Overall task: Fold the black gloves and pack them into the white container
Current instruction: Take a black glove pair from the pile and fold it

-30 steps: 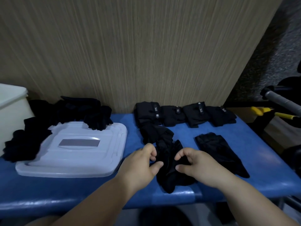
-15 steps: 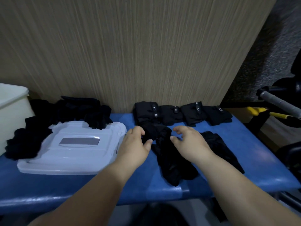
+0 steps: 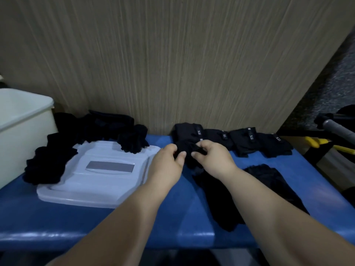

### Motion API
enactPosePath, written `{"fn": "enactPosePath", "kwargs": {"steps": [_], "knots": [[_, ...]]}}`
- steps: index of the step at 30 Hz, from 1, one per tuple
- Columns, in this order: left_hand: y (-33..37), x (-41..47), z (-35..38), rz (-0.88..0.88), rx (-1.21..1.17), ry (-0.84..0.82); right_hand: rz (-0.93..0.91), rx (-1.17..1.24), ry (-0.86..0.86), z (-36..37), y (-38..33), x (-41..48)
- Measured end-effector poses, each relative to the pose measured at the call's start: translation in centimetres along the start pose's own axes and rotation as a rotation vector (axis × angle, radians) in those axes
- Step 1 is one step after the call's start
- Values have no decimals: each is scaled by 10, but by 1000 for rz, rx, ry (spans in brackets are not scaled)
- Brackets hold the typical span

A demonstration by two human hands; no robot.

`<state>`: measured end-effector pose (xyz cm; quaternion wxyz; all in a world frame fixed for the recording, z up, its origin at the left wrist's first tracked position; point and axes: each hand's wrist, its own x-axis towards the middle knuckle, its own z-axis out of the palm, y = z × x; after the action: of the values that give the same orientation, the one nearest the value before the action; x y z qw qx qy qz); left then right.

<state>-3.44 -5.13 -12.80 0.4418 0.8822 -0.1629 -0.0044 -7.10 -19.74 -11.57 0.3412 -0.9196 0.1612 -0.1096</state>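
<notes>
- A soft, matte black glove (image 3: 187, 149) lies bunched just right of the flat, glossy white lid (image 3: 92, 181).
- The left hand (image 3: 167, 162) and right hand (image 3: 214, 160) flank it, each pinching its fabric with curled fingers.
- The smooth, boxy white container (image 3: 21, 131) stands left of the lid.
- Folded gloves (image 3: 249, 140) form a row farther right of the lid.

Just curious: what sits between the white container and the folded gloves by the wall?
A heap of loose black gloves, partly on a white lid; head view.
</notes>
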Motion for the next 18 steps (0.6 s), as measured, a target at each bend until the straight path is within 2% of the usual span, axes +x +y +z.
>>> {"fn": "enactPosePath", "kwargs": {"steps": [4, 8, 12, 15, 18], "knots": [[-12, 2, -37, -6, 16, 90, -60, 137, -13, 19, -31, 4], [-36, -1, -71, -99, 29, 134, -101, 153, -116, 50, -58, 3], [-58, -10, -94, -169, 113, 145, -89, 56, -256, 74, -72, 1], [-68, -13, -100, -190, 191, 140, -140, -75, -254, 75, -76, -3], [-68, -17, -101, -198, 150, 161, -153, -148, -214, 59, -70, -13]]}}
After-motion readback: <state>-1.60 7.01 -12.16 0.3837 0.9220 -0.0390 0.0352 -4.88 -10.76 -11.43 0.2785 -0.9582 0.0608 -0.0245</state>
